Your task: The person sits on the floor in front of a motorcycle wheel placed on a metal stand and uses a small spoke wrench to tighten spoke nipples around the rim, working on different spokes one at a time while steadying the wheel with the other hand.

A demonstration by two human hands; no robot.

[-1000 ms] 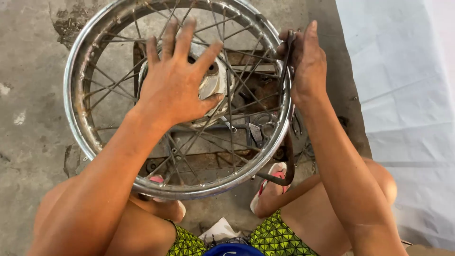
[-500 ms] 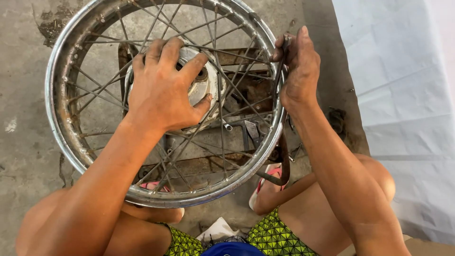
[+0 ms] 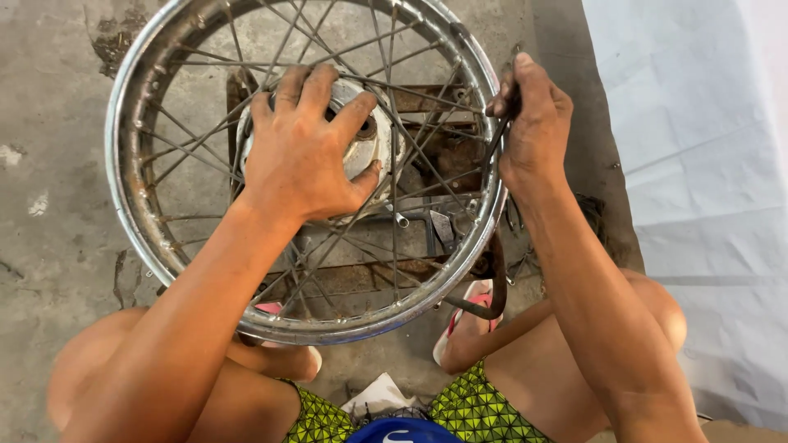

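Observation:
A chrome spoked wheel rim [image 3: 139, 205] lies flat over a rusty metal frame [image 3: 435, 156] on the concrete floor. My left hand [image 3: 308, 152] presses down on the wheel's metal hub [image 3: 377, 143], fingers spread through the spokes. At the rim's right edge my right hand [image 3: 533, 123] grips a dark bent metal tool [image 3: 497, 283], whose curved lower end hooks under the rim. My bare knees and green patterned shorts [image 3: 476, 406] fill the bottom of the view.
Small metal parts [image 3: 439, 230] lie under the spokes on the frame. A white sheet [image 3: 698, 164] covers the ground on the right. Pink sandals [image 3: 464, 312] show beneath the rim. A scrap of white paper [image 3: 377, 398] lies between my legs.
The wheel has shifted left in view. My left hand curled from spread fingers on the spokes to a grip on the hub. The right hand stays on the tool at the rim.

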